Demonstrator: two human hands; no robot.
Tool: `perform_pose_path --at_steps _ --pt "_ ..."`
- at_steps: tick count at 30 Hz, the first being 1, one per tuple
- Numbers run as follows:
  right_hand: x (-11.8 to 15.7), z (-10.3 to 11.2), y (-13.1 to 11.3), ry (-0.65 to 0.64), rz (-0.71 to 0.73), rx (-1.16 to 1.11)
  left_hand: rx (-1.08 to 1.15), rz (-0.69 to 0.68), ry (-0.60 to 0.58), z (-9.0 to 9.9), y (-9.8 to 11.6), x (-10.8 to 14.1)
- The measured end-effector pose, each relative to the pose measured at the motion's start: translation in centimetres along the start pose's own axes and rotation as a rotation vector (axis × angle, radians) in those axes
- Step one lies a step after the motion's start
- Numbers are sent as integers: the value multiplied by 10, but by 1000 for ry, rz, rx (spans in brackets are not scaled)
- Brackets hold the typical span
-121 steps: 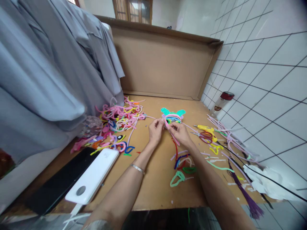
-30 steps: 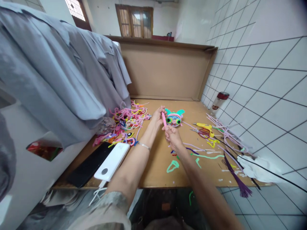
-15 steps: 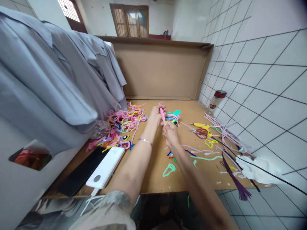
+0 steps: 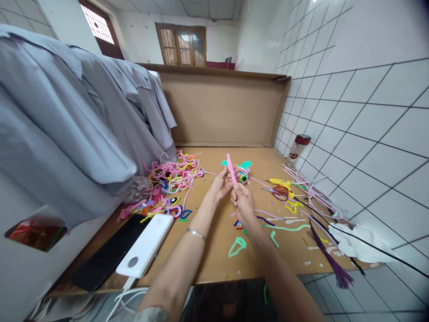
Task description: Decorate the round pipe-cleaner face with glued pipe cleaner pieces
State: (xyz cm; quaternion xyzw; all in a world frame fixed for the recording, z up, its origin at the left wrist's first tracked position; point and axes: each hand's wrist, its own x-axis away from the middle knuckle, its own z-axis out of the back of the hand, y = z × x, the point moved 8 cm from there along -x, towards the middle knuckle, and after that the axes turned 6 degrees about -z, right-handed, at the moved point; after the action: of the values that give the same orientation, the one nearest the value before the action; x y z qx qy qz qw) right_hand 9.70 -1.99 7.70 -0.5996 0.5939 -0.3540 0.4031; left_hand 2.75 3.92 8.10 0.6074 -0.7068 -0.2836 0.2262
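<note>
A flat pink strip (image 4: 230, 165), perhaps pipe cleaners side by side, stands up from my right hand (image 4: 243, 201), whose fingers are closed on its lower end. My left hand (image 4: 221, 184) is just left of the strip, palm turned up and fingers apart; whether it touches the strip I cannot tell. Behind my hands lies a colourful pipe-cleaner figure (image 4: 244, 178) with a green-and-black eye and teal fin-like parts, partly hidden by my fingers and the strip.
A tangled pile of pipe cleaners (image 4: 181, 172) lies left, near a white power bank (image 4: 147, 243) and black phone (image 4: 107, 252). To the right are scissors (image 4: 279, 192), a yellow glue gun (image 4: 281, 182), lilac pipe cleaners (image 4: 313, 192), a red-lidded jar (image 4: 297, 150) and white tissue (image 4: 360, 241).
My left hand has let go of the strip's upper end and opened beside it. My right hand still grips the lower end. The view has tilted up a little.
</note>
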Motion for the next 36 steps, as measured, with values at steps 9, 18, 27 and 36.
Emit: perform_pose_path --at_steps 9,18,27,36 --pt "11 6 8 15 -6 25 143 -25 72 -1 -12 7" --pt "20 13 17 23 -22 72 136 -48 36 -2 -12 15" --pt "22 13 24 12 -61 74 130 -83 109 3 -9 17" --pt "28 2 20 12 -116 -28 148 -91 313 17 -15 12"
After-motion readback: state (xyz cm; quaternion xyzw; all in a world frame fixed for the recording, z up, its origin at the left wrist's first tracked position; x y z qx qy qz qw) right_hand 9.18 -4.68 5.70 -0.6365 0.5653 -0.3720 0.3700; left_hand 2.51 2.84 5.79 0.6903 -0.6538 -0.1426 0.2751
